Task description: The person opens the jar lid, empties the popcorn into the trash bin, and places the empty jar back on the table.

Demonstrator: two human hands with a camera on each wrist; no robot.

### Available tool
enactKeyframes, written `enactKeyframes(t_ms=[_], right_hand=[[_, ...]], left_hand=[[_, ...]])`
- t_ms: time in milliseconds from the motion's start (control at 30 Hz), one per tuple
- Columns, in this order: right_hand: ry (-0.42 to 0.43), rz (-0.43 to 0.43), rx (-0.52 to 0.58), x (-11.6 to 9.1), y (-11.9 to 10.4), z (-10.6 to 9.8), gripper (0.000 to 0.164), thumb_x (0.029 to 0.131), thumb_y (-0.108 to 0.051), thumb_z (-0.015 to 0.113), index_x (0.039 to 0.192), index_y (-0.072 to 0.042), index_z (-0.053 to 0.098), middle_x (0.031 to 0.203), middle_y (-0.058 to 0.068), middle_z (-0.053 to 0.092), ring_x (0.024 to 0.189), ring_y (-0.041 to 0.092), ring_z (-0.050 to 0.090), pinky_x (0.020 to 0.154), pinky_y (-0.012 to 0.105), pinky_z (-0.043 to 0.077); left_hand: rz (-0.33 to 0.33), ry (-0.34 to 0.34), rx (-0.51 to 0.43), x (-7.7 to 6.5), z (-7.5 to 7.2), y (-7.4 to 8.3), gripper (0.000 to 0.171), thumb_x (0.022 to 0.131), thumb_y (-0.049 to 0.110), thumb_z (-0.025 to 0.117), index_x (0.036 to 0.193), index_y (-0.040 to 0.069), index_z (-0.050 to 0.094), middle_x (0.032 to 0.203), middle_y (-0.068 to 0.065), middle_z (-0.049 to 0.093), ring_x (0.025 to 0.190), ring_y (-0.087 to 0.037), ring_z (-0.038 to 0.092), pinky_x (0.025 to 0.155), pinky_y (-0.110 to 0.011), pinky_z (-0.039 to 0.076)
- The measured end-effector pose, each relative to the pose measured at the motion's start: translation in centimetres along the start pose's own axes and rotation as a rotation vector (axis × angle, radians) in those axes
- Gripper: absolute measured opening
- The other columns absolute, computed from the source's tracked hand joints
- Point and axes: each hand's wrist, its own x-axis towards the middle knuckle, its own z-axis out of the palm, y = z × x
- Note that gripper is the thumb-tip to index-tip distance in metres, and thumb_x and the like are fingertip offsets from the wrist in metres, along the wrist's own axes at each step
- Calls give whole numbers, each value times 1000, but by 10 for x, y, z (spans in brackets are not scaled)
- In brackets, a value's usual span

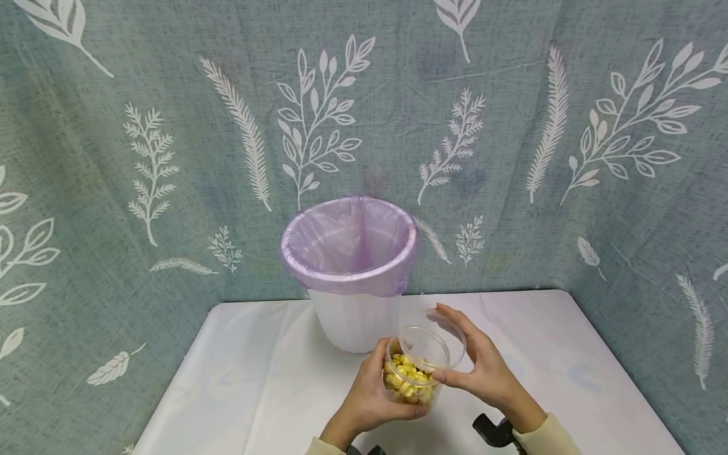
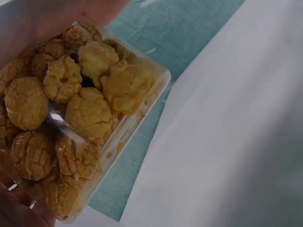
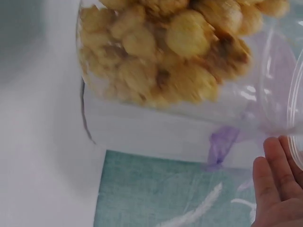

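A clear plastic jar of golden popcorn (image 1: pixel 411 382) is gripped by my left hand (image 1: pixel 370 395), thumb on the near side and fingers round the far left. My right hand (image 1: pixel 483 366) holds a clear round lid (image 1: pixel 456 341) by its edge, tilted over the right part of the jar's mouth. In the left wrist view the popcorn (image 2: pixel 90 113) shows through the jar wall, with parts of the hand at the left. The right wrist view has the jar (image 3: pixel 161 61) above and right fingers (image 3: pixel 279 179) at the lid's rim.
Behind the jar stands a white bin (image 1: pixel 355 319) lined with a purple bag (image 1: pixel 347 278). A white cloth (image 1: pixel 239 379) covers the table. Green patterned fabric (image 1: pixel 364 126) hangs at the back and both sides. Dark wrist camera mounts (image 1: pixel 493 431) show at the bottom.
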Motion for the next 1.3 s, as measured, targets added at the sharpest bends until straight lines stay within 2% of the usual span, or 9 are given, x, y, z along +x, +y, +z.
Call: enactKeyframes(t_ms=[233, 433, 567, 700, 767, 833, 933, 1067, 1300], right_hand=[[56, 9, -18, -4, 1, -17, 94, 76, 12, 77, 154, -7, 29, 148, 24, 42, 139, 28, 39, 114, 22, 31], [139, 43, -17, -14, 9, -33, 88, 78, 15, 73, 153, -3, 30, 146, 29, 40, 137, 23, 42, 111, 19, 32], [200, 114, -53, -22, 22, -44, 84, 81, 11, 73, 152, 0, 30, 147, 28, 40, 136, 20, 43, 109, 15, 33], [236, 238, -145, -35, 41, -55, 85, 83, -1, 77, 152, 2, 27, 149, 25, 40, 137, 34, 40, 105, 8, 30], [239, 322, -182, -41, 50, -59, 88, 85, -9, 78, 153, 1, 25, 150, 24, 39, 137, 41, 37, 112, 19, 31], [236, 399, -207, -47, 59, -63, 90, 85, -15, 79, 154, 0, 23, 151, 24, 38, 138, 45, 36, 117, 37, 30], [222, 514, -232, -55, 70, -66, 94, 86, -26, 79, 155, -1, 20, 153, 25, 36, 138, 45, 34, 111, 65, 24], [200, 635, -273, -66, 86, -69, 99, 86, -39, 77, 156, -1, 18, 153, 25, 35, 140, 45, 32, 111, 68, 22], [147, 799, -330, -82, 106, -72, 104, 83, -43, 78, 155, 1, 18, 154, 29, 31, 140, 51, 27, 110, 65, 27]], left_hand=[[-32, 20, 23, -4, -4, -4, 95, 59, 35, 97, 136, 14, 45, 133, -3, 57, 122, -26, 56, 107, -40, 43], [-61, 26, 12, -6, -6, -4, 97, 59, 34, 97, 137, 13, 44, 135, -1, 57, 124, -27, 54, 109, -41, 41], [-63, 35, 8, -6, -7, -3, 98, 59, 34, 97, 138, 12, 43, 134, 3, 58, 125, -25, 55, 110, -40, 40], [-63, 42, 13, -5, -8, -2, 97, 59, 34, 97, 138, 16, 43, 134, 4, 58, 125, -23, 55, 110, -40, 40], [-60, 43, 10, -5, -8, -2, 97, 59, 33, 97, 138, 18, 43, 135, 4, 58, 126, -23, 55, 110, -40, 40], [-55, 41, 1, -4, -9, -2, 96, 59, 32, 97, 138, 19, 43, 135, 2, 58, 126, -23, 54, 110, -39, 40], [-45, 39, -11, -4, -9, -2, 97, 60, 31, 97, 138, 14, 43, 136, -1, 57, 126, -23, 54, 111, -39, 39], [-44, 38, -23, -3, -9, 0, 98, 60, 30, 97, 138, 11, 43, 137, -4, 57, 127, -26, 53, 111, -39, 38], [-36, 39, -22, -2, -9, 2, 99, 59, 29, 97, 138, 6, 42, 136, -2, 56, 126, -24, 53, 112, -39, 38]])
